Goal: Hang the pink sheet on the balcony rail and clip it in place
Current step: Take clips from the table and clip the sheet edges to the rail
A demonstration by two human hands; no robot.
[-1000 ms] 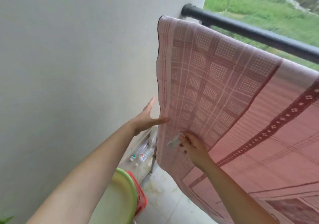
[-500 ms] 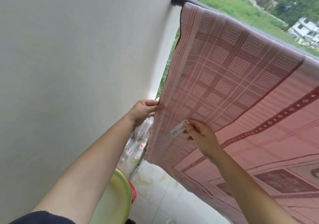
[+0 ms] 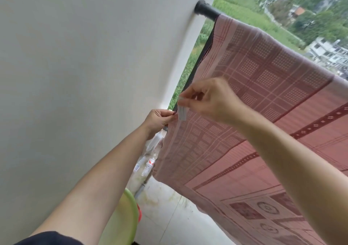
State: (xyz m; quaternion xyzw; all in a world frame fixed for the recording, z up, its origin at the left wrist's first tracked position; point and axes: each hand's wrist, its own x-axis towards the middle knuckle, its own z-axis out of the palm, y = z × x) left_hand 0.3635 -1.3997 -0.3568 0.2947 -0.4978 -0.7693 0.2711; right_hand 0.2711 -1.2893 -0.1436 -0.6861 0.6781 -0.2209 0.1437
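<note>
Pink sheet (image 3: 263, 86) over black balcony rail (image 3: 206, 11) beside white wall (image 3: 84, 75)

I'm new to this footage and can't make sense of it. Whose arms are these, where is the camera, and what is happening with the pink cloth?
No machine here: these are a person's two bare arms, filmed by a wide-angle camera on their head, looking forward and down. A pink sheet hangs over a black balcony rail beside a white wall. The left hand pinches the sheet's side edge. The right hand holds a small white clip at that edge; whether it already bites the cloth, I cannot tell. Lower down are a green basin and some plastic bottles.
</note>
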